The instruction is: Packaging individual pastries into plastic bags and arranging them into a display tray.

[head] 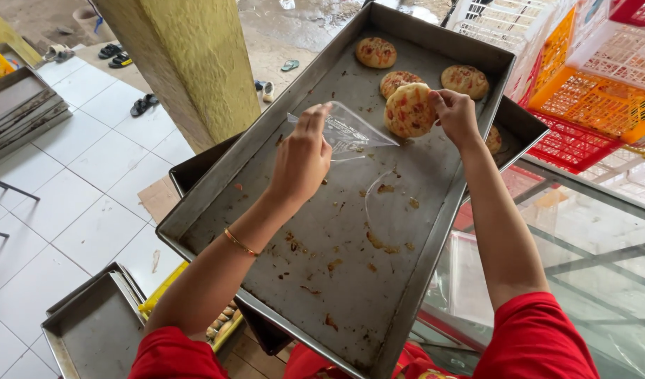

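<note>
A large grey baking tray point(322, 281) lies in front of me, strewn with crumbs. My left hand point(303, 156) pinches a clear plastic bag point(347, 131) by its edge and holds it up over the tray. My right hand point(456, 116) grips a round flat bun point(409, 110) with red and yellow topping, right at the mouth of the bag. Three more buns rest at the tray's far end: one point(376, 52) far left, one point(399, 79) just behind the held bun, one point(465, 81) to the right.
A second tray point(522, 119) lies underneath, with a bun point(494, 139) peeking out. Stacked plastic crates point(596, 91) stand at the right. A yellow pillar point(189, 63) rises at the left. More trays point(90, 330) sit on the tiled floor. A glass case point(589, 245) lies below right.
</note>
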